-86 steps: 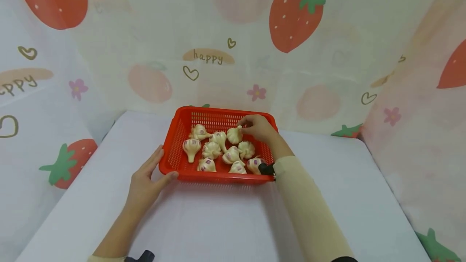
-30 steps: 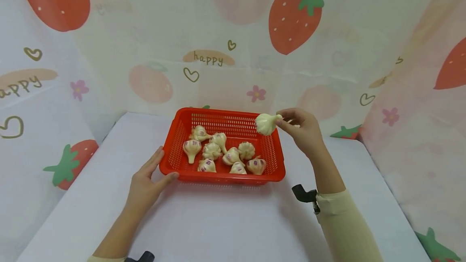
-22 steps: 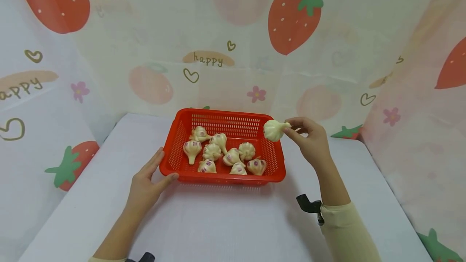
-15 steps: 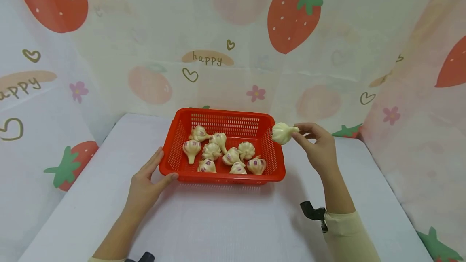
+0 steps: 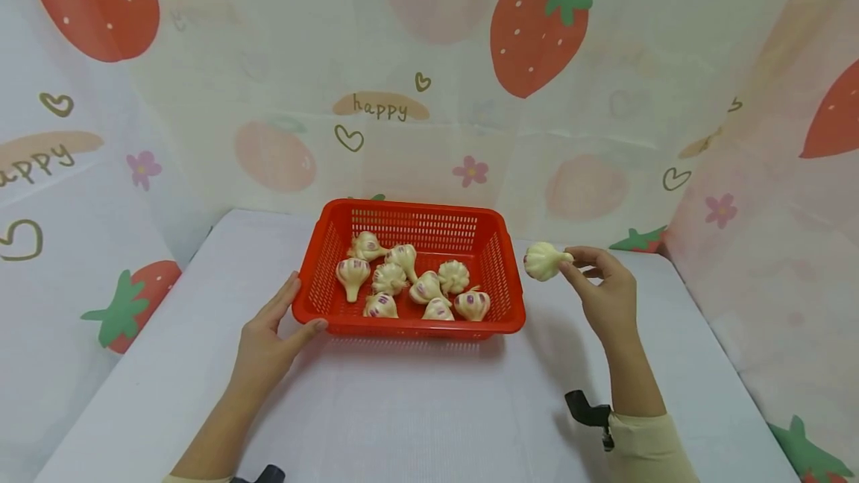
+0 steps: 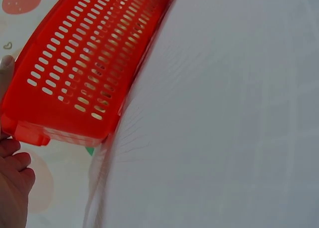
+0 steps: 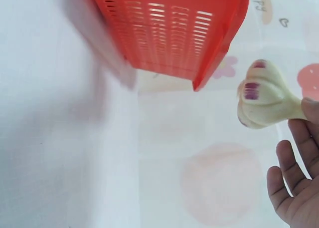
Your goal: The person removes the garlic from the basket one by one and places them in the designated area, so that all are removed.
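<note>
Ten garlic bulbs show in all: nine lie in one slotted red plastic basket, one is in the person's right hand. Hands number two, counting the left hand. There are two beige sleeves, two black wrist devices, one white-covered table and, printed on the backdrop, three pink flowers in the head view

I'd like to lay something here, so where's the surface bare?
Bare table lies in front of the red basket and right of the right hand. Inside the basket, garlic bulbs crowd the left and middle; the back right corner is free.
</note>
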Demonstrator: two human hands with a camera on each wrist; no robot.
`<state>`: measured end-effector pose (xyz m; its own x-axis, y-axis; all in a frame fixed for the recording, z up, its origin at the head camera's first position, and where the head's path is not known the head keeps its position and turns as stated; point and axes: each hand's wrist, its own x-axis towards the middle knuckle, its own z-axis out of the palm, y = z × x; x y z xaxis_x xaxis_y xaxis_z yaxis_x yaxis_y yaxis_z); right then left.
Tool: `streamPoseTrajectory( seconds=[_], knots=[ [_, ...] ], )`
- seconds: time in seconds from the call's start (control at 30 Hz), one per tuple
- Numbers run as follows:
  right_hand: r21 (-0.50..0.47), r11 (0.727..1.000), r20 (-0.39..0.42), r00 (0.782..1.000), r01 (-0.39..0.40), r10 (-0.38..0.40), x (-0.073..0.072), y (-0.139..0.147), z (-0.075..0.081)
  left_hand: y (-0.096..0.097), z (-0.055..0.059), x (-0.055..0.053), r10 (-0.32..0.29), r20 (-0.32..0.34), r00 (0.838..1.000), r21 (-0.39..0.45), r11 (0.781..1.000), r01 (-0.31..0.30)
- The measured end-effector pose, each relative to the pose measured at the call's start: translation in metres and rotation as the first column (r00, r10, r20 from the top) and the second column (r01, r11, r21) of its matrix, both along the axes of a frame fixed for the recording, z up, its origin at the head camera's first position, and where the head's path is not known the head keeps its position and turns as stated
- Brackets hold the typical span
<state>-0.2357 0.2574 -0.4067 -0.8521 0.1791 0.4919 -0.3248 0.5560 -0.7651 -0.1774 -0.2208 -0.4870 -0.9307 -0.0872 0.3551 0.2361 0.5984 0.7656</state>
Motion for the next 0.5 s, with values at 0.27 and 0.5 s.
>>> streamPoseTrajectory(
  seconds=[0.27,0.5],
  knots=[
    [-0.010,1.000,0.060,0.998,-0.006,0.006,-0.008,0.007,-0.012,-0.002,-0.002,0.001,0.017,-0.008,1.000,-0.026,1.000,-0.017],
    [0.032,0.998,0.179,0.983,0.046,-0.051,-0.016,0.018,-0.031,-0.001,-0.003,-0.001,0.002,-0.020,1.000,-0.018,1.000,-0.003]
  ],
)
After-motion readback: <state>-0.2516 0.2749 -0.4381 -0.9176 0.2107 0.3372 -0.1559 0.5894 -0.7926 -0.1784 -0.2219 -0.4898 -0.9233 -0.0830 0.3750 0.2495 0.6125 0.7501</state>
